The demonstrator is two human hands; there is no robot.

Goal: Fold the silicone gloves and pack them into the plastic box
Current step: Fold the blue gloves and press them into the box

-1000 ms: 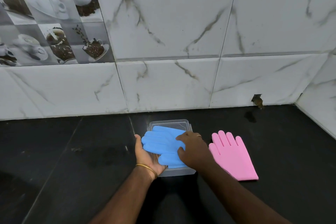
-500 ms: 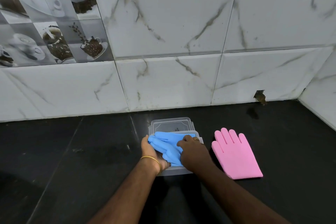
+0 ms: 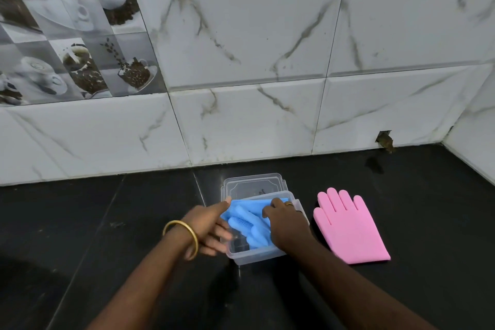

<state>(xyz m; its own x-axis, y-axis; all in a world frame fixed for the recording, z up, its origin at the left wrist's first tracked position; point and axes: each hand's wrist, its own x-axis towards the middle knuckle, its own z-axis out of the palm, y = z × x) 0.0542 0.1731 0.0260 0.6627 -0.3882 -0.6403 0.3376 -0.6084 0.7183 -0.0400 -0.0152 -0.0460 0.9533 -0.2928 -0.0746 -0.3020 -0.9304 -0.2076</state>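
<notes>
A folded blue silicone glove [image 3: 247, 218] lies inside the clear plastic box [image 3: 257, 256] on the black counter. Part of the glove rises toward the box's far rim. My left hand [image 3: 211, 225] grips the box's left wall, thumb on the glove's far-left corner and fingers along the outside. My right hand [image 3: 288, 222] covers the glove's right part, its bent fingers holding the glove down in the box. A pink silicone glove [image 3: 351, 228] lies flat and unfolded just right of the box, fingers pointing to the wall.
The box's clear lid [image 3: 254, 185] lies flat right behind the box. The tiled wall [image 3: 241, 120] rises at the back of the black counter [image 3: 107, 222], and a side wall [image 3: 476, 147] closes the far right corner.
The blue glove has gone from lying over the box's top down into it, more bunched. My left hand shifted along the box's left side, and the lid behind has come into view.
</notes>
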